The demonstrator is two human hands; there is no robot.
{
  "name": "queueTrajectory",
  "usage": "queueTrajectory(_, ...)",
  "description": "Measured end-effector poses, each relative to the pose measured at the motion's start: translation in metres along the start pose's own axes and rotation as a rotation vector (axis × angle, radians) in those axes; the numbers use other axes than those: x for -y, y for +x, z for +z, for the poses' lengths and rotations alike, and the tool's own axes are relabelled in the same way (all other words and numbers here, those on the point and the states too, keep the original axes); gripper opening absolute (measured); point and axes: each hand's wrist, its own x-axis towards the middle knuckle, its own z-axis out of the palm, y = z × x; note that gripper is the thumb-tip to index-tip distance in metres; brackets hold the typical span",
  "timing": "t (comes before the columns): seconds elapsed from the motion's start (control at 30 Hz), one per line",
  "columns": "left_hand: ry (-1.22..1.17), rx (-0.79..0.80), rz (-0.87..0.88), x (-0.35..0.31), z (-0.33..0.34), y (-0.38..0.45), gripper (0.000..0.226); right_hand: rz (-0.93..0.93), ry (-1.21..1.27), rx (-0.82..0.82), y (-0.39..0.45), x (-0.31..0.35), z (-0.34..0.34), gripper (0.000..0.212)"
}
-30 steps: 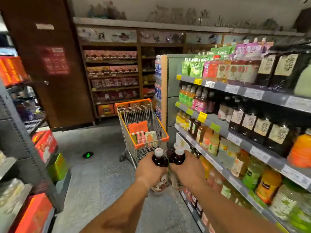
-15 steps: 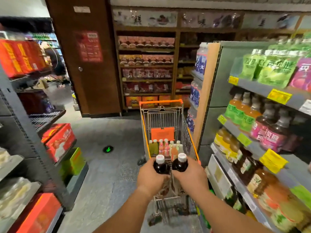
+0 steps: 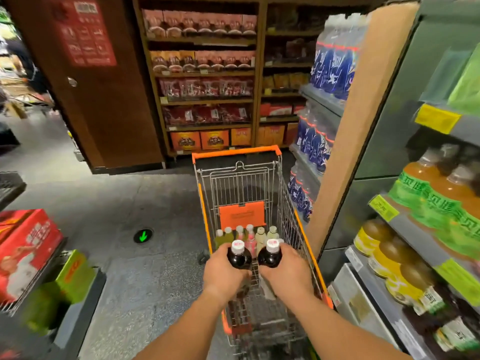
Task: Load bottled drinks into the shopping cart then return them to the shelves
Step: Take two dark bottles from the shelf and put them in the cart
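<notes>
My left hand (image 3: 224,275) grips a dark drink bottle (image 3: 239,255) with a white cap, held upright. My right hand (image 3: 287,272) grips a second dark bottle (image 3: 270,254) of the same kind beside it. Both bottles hang over the near end of the shopping cart (image 3: 235,152), a wire basket with an orange rim. Several small bottles (image 3: 246,236), green, pink and pale, stand in a row inside the cart just beyond my hands. The lower halves of the two held bottles are hidden by my fingers.
The drinks shelf (image 3: 426,229) with orange, yellow and dark bottles runs along the right, close to the cart. Blue water packs (image 3: 335,63) fill its end. Red boxes (image 3: 26,250) sit on a rack at left. A wooden snack shelf (image 3: 205,74) stands beyond.
I have turned from the drinks shelf toward the cart and come closer. Both hands with their bottles now hang over the cart's basket instead of in front of it.
</notes>
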Motion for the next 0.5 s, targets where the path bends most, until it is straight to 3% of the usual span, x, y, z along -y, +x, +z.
queueTrajectory(0.27,0.016,-0.028,-0.122,0.031,0.035,0.139,0.056,0.009,-0.034,0.141,0.141,-0.01,0.076,0.03)
queueTrajectory(0.5,0.063,-0.083,-0.275,0.102,0.091,0.269,0.057,-0.021,-0.022,0.28,0.261,-0.054,0.191,0.06)
